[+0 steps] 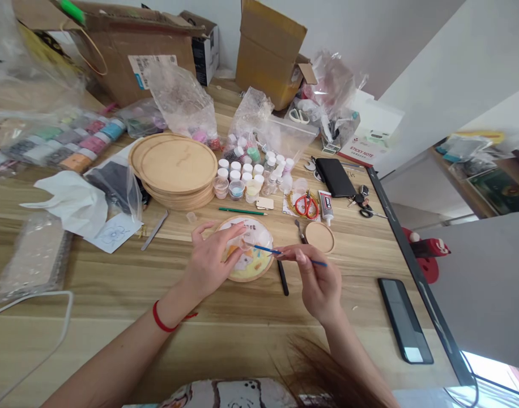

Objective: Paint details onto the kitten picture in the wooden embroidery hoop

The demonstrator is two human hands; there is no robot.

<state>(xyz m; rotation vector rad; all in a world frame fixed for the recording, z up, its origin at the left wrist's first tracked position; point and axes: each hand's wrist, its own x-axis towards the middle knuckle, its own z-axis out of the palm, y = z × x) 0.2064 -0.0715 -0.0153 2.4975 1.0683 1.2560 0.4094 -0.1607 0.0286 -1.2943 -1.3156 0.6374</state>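
My right hand (317,275) pinches a slim blue paintbrush (266,249), its tip pointing left. Between the thumb and fingers of my left hand (212,255) is a small clear cup (246,242), and the brush tip reaches toward it. Both are over a round wooden disc (256,266) with a white, yellow and orange design and dark lettering near its top. My left hand covers the disc's left side. A green pencil (242,211) lies just behind the disc, and a black-handled tool (282,277) lies at its right.
Stacked round wooden trays (174,164) stand at the back left, beside several white-capped jars (246,170). Red-handled scissors (306,205), a glue tube (326,207) and a small wooden disc (319,237) are to the right. Tweezers (155,229) lie left; a phone (405,320) lies near the right edge.
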